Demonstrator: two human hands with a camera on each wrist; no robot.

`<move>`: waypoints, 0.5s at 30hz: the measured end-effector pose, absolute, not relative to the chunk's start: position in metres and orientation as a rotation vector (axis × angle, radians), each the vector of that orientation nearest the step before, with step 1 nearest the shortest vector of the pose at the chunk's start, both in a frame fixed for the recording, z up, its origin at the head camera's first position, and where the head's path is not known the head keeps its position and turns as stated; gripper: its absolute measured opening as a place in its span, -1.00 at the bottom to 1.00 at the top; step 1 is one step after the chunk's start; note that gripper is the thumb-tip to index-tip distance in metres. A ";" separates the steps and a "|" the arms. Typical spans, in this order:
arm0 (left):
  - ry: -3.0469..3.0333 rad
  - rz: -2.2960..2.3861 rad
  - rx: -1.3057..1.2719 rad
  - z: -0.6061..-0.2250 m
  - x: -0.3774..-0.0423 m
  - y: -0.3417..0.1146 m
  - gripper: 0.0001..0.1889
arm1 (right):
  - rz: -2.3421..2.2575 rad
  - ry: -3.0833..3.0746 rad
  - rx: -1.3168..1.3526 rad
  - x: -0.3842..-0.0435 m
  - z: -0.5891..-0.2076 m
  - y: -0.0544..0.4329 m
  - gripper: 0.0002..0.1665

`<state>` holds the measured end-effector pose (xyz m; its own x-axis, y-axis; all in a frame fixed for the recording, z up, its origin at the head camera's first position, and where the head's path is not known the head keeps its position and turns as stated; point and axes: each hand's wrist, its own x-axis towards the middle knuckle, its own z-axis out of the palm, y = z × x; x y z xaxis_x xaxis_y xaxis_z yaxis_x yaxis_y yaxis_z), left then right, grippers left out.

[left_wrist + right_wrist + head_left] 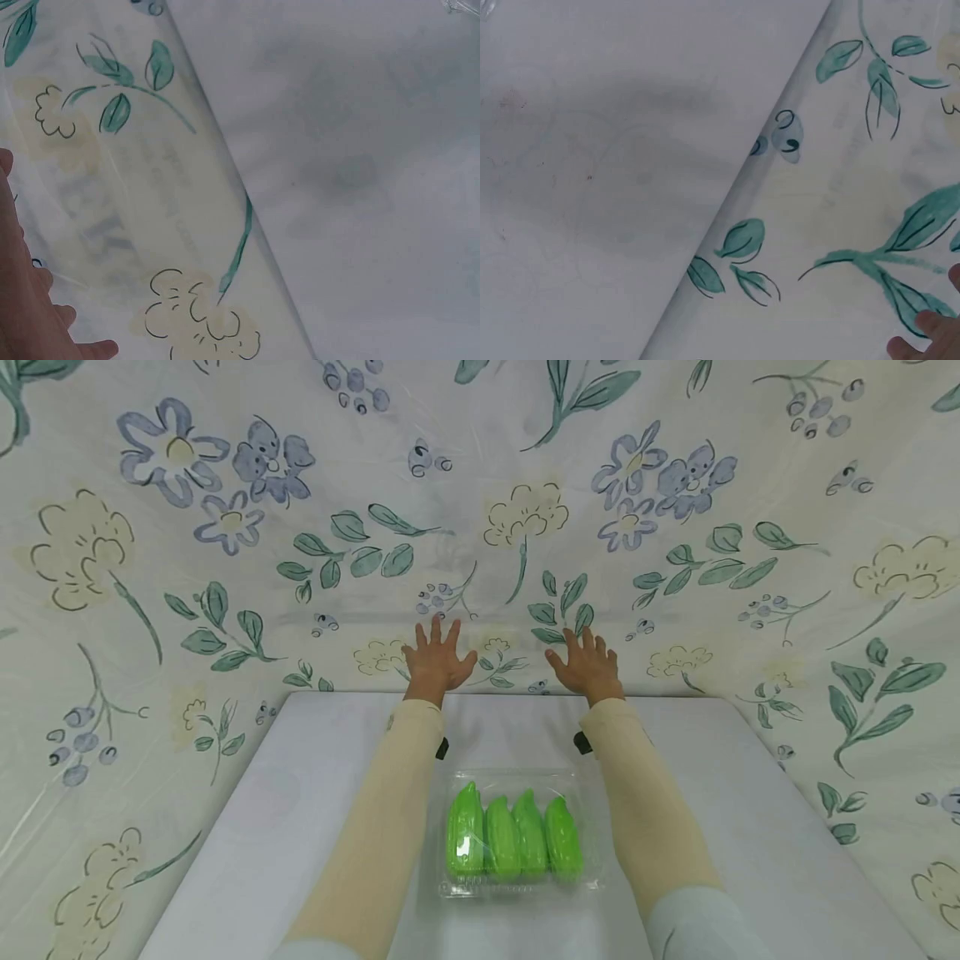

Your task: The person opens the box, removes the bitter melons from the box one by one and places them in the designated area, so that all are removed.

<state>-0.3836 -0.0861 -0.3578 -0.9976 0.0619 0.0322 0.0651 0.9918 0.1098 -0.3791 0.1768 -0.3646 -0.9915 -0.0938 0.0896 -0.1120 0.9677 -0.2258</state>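
Observation:
Both hands stretch out past the far edge of the white table in the head view, with fingers spread and nothing held. The left hand (437, 662) is left of centre, its thumb pointing to the right. To its right, the right hand (587, 665) mirrors it, thumb toward the left. Between the forearms, nearer the body, a clear plastic clamshell box (591, 860) lies on the table with several bright green, elongated, pointed pieces (531, 835) side by side inside. Each wrist view catches only part of its hand: left fingers (45, 300) at the left edge, right fingertips (930, 324) at lower right.
The white tabletop (300, 802) widens toward the body. Floral-patterned sheeting (465, 468) rises behind the table and runs along both sides. Beige sleeves (375, 810) cover the forearms, and a small black device (583, 742) sits at the inner side of the right wrist.

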 end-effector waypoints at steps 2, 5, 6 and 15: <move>-3.100 -0.166 -0.098 -0.357 -0.382 -0.086 -0.21 | 0.356 -3.037 0.159 -0.379 -0.364 0.176 -0.13; -3.095 -0.171 -0.103 -0.355 -0.379 -0.086 -0.21 | 0.357 -3.036 0.159 -0.378 -0.363 0.176 -0.13; -3.094 -0.165 -0.098 -0.354 -0.377 -0.086 -0.22 | 0.358 -3.036 0.161 -0.378 -0.363 0.176 -0.13; -3.104 -0.174 -0.104 -0.357 -0.377 -0.091 -0.21 | 0.353 -3.044 0.178 -0.376 -0.363 0.175 -0.12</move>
